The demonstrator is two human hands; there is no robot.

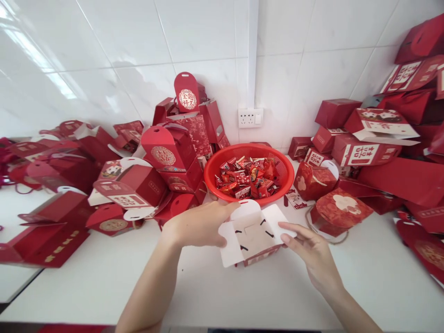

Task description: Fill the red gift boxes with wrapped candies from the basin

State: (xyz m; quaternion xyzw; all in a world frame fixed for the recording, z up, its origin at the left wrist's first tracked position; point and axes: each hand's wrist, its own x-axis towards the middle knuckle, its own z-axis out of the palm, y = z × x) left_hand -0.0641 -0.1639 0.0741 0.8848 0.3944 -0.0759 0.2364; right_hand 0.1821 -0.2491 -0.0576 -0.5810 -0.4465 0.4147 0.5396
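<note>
A red plastic basket is holding a heap of small wrapped packets, mostly red with some cream and gold; an open gift box is sitting on the white table just in front of it, its pale inside showing four short dark strips along the edges; the box is standing with its flaps spreading outward, white on their inner faces, while its near wall is showing red with pale print; the left hand is reaching over the box's left side, thumb lying at the left flap and forefinger pointing toward the rear flap, the two standing apart; the right hand is touching the right flap with thumb and forefinger close together; I cannot tell whether either is clamping the card; stacked red boxes are crowding the left, and another pile is filling the right; a patterned box is standing near the right hand; the left hand is partly covering the flaps, and the basket is closing off the space behind.
</note>
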